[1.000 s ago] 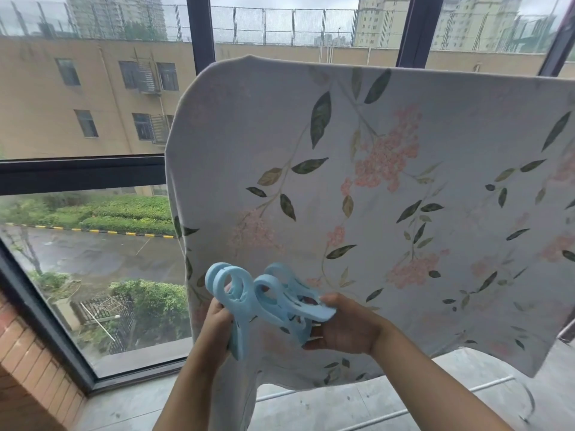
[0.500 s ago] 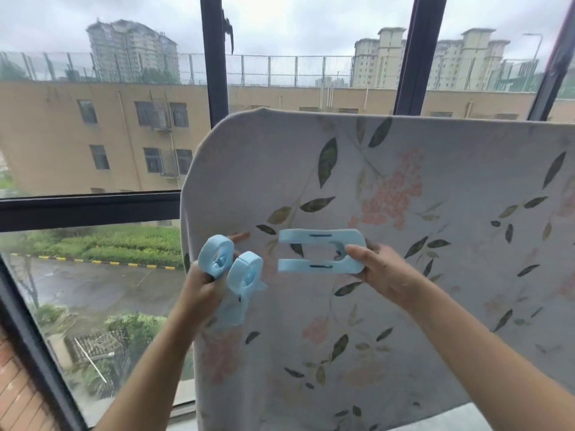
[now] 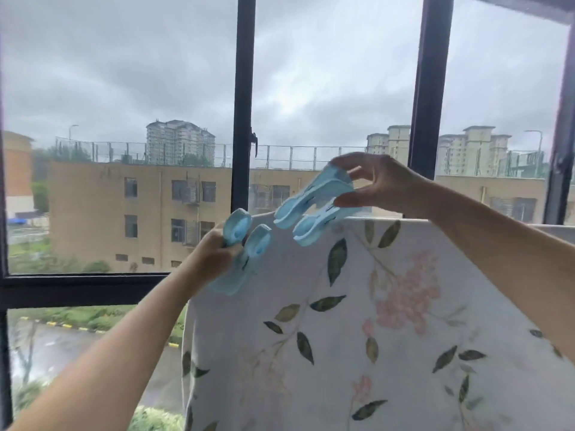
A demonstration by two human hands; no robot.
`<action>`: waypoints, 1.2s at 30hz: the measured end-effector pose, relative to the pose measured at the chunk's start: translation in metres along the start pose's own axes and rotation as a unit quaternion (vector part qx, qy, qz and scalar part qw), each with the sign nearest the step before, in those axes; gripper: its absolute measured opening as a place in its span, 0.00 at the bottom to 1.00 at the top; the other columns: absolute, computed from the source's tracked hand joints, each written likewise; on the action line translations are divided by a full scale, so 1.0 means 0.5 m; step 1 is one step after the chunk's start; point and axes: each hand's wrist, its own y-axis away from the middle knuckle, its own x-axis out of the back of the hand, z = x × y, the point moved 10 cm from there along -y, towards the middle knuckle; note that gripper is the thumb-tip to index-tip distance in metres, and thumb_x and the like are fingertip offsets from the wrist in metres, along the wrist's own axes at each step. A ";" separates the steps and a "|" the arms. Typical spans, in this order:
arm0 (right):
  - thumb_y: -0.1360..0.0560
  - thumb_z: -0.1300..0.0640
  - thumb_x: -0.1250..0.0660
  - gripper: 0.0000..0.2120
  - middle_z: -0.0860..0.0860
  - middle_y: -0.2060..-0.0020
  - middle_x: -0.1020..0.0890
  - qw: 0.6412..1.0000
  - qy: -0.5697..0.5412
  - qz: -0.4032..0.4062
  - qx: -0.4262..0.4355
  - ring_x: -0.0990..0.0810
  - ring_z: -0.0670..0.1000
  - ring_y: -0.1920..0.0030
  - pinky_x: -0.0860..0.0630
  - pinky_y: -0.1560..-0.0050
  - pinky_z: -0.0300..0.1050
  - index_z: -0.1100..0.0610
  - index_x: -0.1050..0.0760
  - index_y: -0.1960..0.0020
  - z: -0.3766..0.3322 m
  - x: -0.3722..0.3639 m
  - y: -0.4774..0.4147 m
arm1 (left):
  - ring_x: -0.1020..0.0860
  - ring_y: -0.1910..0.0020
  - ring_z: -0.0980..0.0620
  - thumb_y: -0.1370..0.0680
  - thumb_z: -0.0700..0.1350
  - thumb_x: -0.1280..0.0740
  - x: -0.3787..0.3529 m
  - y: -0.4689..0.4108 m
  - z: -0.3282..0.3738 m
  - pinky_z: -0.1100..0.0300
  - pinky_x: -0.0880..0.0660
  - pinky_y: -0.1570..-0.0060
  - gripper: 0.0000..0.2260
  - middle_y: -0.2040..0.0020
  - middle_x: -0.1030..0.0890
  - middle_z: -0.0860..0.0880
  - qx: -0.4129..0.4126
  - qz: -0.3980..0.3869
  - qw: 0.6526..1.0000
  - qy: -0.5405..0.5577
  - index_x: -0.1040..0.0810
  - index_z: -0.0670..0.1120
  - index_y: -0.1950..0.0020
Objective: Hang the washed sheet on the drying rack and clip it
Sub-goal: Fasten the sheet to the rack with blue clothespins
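Pinching grip, right hand (image 3: 384, 181): it holds the upper blue clip (image 3: 314, 206) by its handle end, thumb under, index finger over, other fingers loosely spread. The clip's two rounded ends stand apart, pointing down-left, just above the top edge of the floral sheet (image 3: 357, 321). Left hand (image 3: 217, 256) grips the lower blue clip (image 3: 249, 253), fingers curled round its middle, rounded ends up, at the sheet's top left corner. Sheet hangs draped in front of the dark window frame (image 3: 244, 119); its support is hidden.
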 end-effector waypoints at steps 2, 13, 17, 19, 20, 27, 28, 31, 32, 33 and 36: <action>0.37 0.48 0.25 0.29 0.44 0.45 0.21 0.999 0.039 -0.020 0.029 0.22 0.49 0.43 0.21 0.44 0.50 0.51 0.26 0.38 -0.027 0.017 -0.038 | 0.26 0.61 0.51 0.25 0.31 0.39 0.000 -0.003 -0.011 0.69 0.30 0.66 0.11 0.58 0.24 0.45 -0.001 0.029 0.999 0.025 0.25 0.48 0.59; 0.31 0.56 0.25 0.21 0.41 0.48 0.20 0.980 0.169 -0.096 0.029 0.21 0.47 0.47 0.27 0.58 0.34 0.53 0.23 0.39 -0.023 0.020 -0.170 | 0.27 0.68 0.51 0.26 0.34 0.34 -0.008 -0.006 -0.046 0.72 0.32 0.72 0.07 0.64 0.25 0.47 0.009 0.110 0.993 0.030 0.25 0.44 0.61; 0.31 0.56 0.25 0.20 0.45 0.48 0.18 0.978 0.173 -0.112 0.022 0.20 0.48 0.48 0.23 0.52 0.39 0.54 0.22 0.40 -0.014 -0.006 -0.188 | 0.26 0.67 0.52 0.27 0.33 0.35 -0.006 -0.006 -0.047 0.69 0.32 0.71 0.08 0.64 0.24 0.47 0.003 0.112 0.993 0.035 0.25 0.45 0.60; 0.30 0.56 0.25 0.19 0.45 0.47 0.18 0.976 0.177 -0.126 0.017 0.20 0.48 0.47 0.23 0.49 0.42 0.53 0.21 0.41 -0.012 -0.024 -0.196 | 0.26 0.67 0.53 0.27 0.33 0.34 -0.005 -0.004 -0.045 0.69 0.32 0.69 0.10 0.63 0.24 0.49 0.002 0.116 0.993 0.027 0.25 0.48 0.62; 0.30 0.56 0.25 0.19 0.46 0.46 0.18 0.974 0.182 -0.133 0.015 0.21 0.47 0.47 0.24 0.49 0.40 0.53 0.21 0.40 -0.012 -0.032 -0.199 | 0.26 0.67 0.53 0.27 0.34 0.34 -0.004 -0.004 -0.045 0.68 0.32 0.69 0.09 0.63 0.24 0.49 0.003 0.118 0.993 0.026 0.25 0.48 0.61; 0.30 0.57 0.26 0.17 0.42 0.46 0.19 0.965 0.198 -0.173 -0.013 0.22 0.45 0.45 0.24 0.43 0.46 0.51 0.21 0.41 -0.002 -0.064 -0.218 | 0.25 0.67 0.52 0.27 0.34 0.34 -0.004 0.000 -0.041 0.70 0.31 0.71 0.11 0.64 0.24 0.48 0.000 0.124 0.992 0.026 0.26 0.49 0.63; 0.29 0.57 0.26 0.18 0.42 0.46 0.19 0.963 0.201 -0.179 -0.016 0.21 0.45 0.45 0.24 0.41 0.46 0.50 0.21 0.40 0.000 -0.069 -0.220 | 0.25 0.67 0.52 0.27 0.34 0.34 -0.004 0.000 -0.040 0.68 0.31 0.70 0.12 0.64 0.24 0.49 -0.003 0.126 0.992 0.028 0.26 0.51 0.63; 0.28 0.57 0.27 0.21 0.43 0.40 0.21 0.956 0.198 -0.215 -0.035 0.23 0.46 0.40 0.26 0.39 0.44 0.50 0.24 0.36 0.003 -0.083 -0.222 | 0.22 0.63 0.48 0.27 0.34 0.34 -0.004 0.001 -0.030 0.59 0.26 0.65 0.13 0.59 0.22 0.45 -0.017 0.119 0.992 0.044 0.25 0.54 0.57; 0.28 0.58 0.28 0.23 0.44 0.38 0.22 0.952 0.193 -0.235 -0.047 0.24 0.47 0.39 0.27 0.39 0.43 0.51 0.26 0.34 0.005 -0.088 -0.219 | 0.22 0.62 0.47 0.27 0.34 0.33 -0.004 0.002 -0.028 0.56 0.24 0.64 0.13 0.57 0.22 0.44 -0.024 0.119 0.991 0.048 0.26 0.54 0.56; 0.27 0.58 0.29 0.24 0.45 0.36 0.24 0.946 0.189 -0.257 -0.063 0.25 0.47 0.37 0.27 0.38 0.42 0.53 0.28 0.32 0.009 -0.092 -0.215 | 0.21 0.61 0.46 0.27 0.34 0.33 -0.003 0.003 -0.027 0.54 0.24 0.62 0.13 0.56 0.22 0.43 -0.027 0.119 0.991 0.048 0.26 0.54 0.55; 0.26 0.60 0.31 0.26 0.49 0.32 0.28 0.927 0.180 -0.310 -0.110 0.29 0.48 0.33 0.30 0.33 0.46 0.56 0.32 0.29 0.025 -0.100 -0.202 | 0.21 0.59 0.44 0.27 0.37 0.33 0.000 0.005 -0.028 0.50 0.23 0.59 0.09 0.54 0.23 0.42 -0.030 0.121 0.991 0.053 0.25 0.51 0.54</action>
